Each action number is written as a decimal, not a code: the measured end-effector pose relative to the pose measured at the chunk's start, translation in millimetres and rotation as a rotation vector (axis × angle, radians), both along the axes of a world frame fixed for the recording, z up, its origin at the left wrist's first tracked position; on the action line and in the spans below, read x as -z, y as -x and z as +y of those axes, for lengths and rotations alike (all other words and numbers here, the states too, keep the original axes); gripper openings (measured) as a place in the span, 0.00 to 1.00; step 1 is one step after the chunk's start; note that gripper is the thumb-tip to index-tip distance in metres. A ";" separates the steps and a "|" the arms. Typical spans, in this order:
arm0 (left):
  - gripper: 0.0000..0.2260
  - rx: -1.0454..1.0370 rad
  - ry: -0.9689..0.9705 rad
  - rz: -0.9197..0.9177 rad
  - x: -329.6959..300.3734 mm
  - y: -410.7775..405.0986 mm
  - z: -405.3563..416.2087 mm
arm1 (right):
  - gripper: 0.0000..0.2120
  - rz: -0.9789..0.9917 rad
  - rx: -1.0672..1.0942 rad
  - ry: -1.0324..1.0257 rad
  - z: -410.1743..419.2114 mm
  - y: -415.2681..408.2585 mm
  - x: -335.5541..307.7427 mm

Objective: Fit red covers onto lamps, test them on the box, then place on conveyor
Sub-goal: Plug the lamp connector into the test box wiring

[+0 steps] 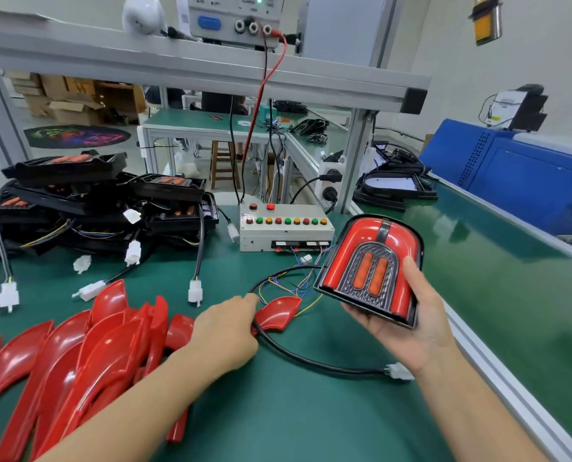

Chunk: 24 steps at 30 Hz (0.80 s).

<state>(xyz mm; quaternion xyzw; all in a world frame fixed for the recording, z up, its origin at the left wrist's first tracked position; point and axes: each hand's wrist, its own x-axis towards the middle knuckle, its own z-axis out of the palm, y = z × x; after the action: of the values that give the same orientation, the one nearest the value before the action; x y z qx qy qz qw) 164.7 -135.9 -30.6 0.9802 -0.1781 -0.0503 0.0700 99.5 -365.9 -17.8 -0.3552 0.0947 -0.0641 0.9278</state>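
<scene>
Lamp (371, 271) within right fingers (411, 278)

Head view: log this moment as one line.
right hand: holds covered lamp above table | left hand: on loose red cover | lamp connector: unplugged on mat | test box: untouched

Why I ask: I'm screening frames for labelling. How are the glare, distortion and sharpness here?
Head view: wide-angle bending curves the overhead aluminium rail and the conveyor; soft glare streaks the conveyor belt and the lamp's red cover; the left hand and the loose red cover look slightly smeared; the test box is reasonably sharp.
</scene>
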 end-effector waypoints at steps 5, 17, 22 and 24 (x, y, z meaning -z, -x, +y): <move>0.22 -0.013 -0.006 -0.062 -2.2 0.8 10.4 | 0.22 -0.070 0.041 -0.039 -5.6 -0.3 -8.9; 0.28 -0.105 -0.197 -0.242 -2.9 22.7 45.1 | 0.26 -0.190 0.296 -0.198 -33.3 -29.7 -90.5; 0.16 -0.125 -0.195 -0.269 -9.2 29.1 39.8 | 0.26 -0.101 0.408 -0.201 -48.4 -53.9 -115.8; 0.16 -0.103 -0.227 -0.282 -11.2 30.5 39.4 | 0.27 -0.077 0.426 -0.200 -55.4 -62.2 -119.4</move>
<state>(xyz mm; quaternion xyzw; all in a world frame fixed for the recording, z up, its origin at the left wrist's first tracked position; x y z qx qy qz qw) 134.2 -96.5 -19.4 0.9870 -0.1287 0.0715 -0.0643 161.6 -421.3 101.6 -0.2307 0.1377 -0.2621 0.9269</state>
